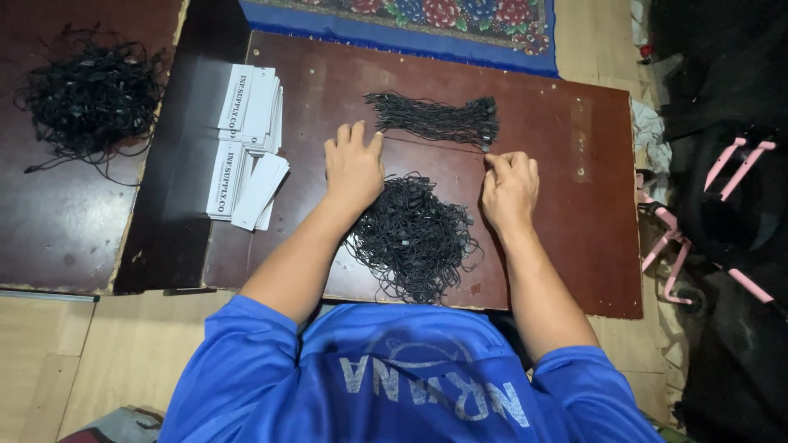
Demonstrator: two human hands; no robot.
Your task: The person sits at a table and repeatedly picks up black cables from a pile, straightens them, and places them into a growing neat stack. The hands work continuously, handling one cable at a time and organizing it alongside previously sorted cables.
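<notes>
The left hand point(353, 166) is laid palm down on the upper left edge of a loose tangled heap of thin black cords point(413, 234), its fingers spread flat and pointed away from the body; nothing is closed in its grip. The right hand point(509, 187) is curled loosely, with the fingertips point(495, 159) drawn together in a pinch just beside the right end of a tidy bundle of straightened black cords point(435, 120); whether a single cord is caught in that grip cannot be told, as the strand would be too thin to be seen. The tangled heap is placed between the two forearms, near the front edge of the dark reddish-brown wooden desk point(574, 205), while the tidy bundle is laid crosswise just beyond the hands, its small fastener ends gathered at the right.

To the left of the left hand, two fanned stacks of narrow white paper tags point(246, 143) are set one behind the other on the desk. Well apart, on a second brown board at the far left, a larger mound of tangled black cords point(92, 97) is seen. A blue-bordered floral rug point(410, 25) is spread beyond the desk, and a pink metal frame point(722, 205) is stood at the right. A blue shirt point(394, 377) is worn by the person.
</notes>
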